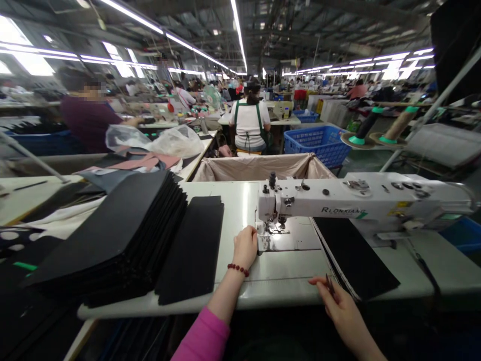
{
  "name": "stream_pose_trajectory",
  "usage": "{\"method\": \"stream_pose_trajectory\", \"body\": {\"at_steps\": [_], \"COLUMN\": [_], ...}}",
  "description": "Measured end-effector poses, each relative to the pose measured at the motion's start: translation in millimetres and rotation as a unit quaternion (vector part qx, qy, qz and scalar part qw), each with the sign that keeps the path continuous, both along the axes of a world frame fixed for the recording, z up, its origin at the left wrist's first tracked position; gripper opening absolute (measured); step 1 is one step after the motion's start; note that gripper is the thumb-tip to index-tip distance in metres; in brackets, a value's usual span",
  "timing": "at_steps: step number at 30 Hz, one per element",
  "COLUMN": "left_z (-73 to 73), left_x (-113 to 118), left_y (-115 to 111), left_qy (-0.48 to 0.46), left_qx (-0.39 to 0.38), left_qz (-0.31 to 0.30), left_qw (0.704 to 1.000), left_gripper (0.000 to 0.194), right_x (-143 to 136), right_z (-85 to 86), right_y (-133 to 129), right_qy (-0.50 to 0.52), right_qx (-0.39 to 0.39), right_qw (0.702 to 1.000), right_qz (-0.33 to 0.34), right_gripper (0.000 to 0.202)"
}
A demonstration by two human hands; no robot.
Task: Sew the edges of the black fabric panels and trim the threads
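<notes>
My left hand (246, 246), with a beaded bracelet at the wrist, is at the left side of the sewing machine's needle area (276, 228). Its fingers are curled in, and whatever they pinch is hidden. Over the table's front edge, my right hand (336, 298) is closed around small dark thread snips (329, 285). The white sewing machine (338, 198) stretches from the needle area to the right. Beside my right hand, black panels (356, 255) lie partly under the machine arm. Left of my left hand lies a flat black panel (193, 245).
A tall stack of black panels (108, 220) stands on the left of the white table (236, 293). A cloth-lined bin (259, 163) sits behind the table, near a blue basket (317, 143). Thread cones (370, 123) stand at right. Co-workers sit ahead and at left.
</notes>
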State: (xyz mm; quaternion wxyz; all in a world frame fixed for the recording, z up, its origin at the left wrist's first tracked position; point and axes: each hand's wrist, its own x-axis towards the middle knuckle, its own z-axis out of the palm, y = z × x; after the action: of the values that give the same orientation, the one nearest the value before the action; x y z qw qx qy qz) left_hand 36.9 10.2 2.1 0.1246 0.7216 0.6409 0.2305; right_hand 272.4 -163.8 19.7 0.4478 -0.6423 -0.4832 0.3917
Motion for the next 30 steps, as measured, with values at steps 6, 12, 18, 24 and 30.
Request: {"method": "stream_pose_trajectory", "body": {"at_steps": [6,12,18,24,30], "left_z": [4.6,-14.4,-12.3,-13.9,21.5], "left_x": [-68.6,-124.8,-146.3,-135.3,-64.3], "left_y": [-45.6,-58.1,-48.4,-42.4,-59.0], "left_qy": [0.044,0.184,0.219,0.191,-0.044], "left_qx": [0.019,-0.036,-0.051,-0.016,0.021], "left_qz": [-0.006,0.085,0.125,0.102,-0.136], "left_qw": [0.999,0.979,0.966,0.976,0.99], "left_gripper": [0.038,0.063,0.061,0.061,0.046], "right_x": [11.4,58.5,97.2,111.9,57.2], "right_z": [-10.1,-2.1,-14.4,-19.5,44.7], "right_y": [-6.1,4.8,-7.4,-28.7,-32.9], "right_qy": [-0.128,-0.301,-0.495,-0.517,-0.41], "right_qx": [-0.002,0.041,-0.011,0.007,0.103], "right_qw": [0.988,0.952,0.869,0.854,0.886], "right_qz": [0.082,-0.023,0.025,0.051,0.189], "right_gripper": [0.033,0.046,0.063,0.039,0.033]}}
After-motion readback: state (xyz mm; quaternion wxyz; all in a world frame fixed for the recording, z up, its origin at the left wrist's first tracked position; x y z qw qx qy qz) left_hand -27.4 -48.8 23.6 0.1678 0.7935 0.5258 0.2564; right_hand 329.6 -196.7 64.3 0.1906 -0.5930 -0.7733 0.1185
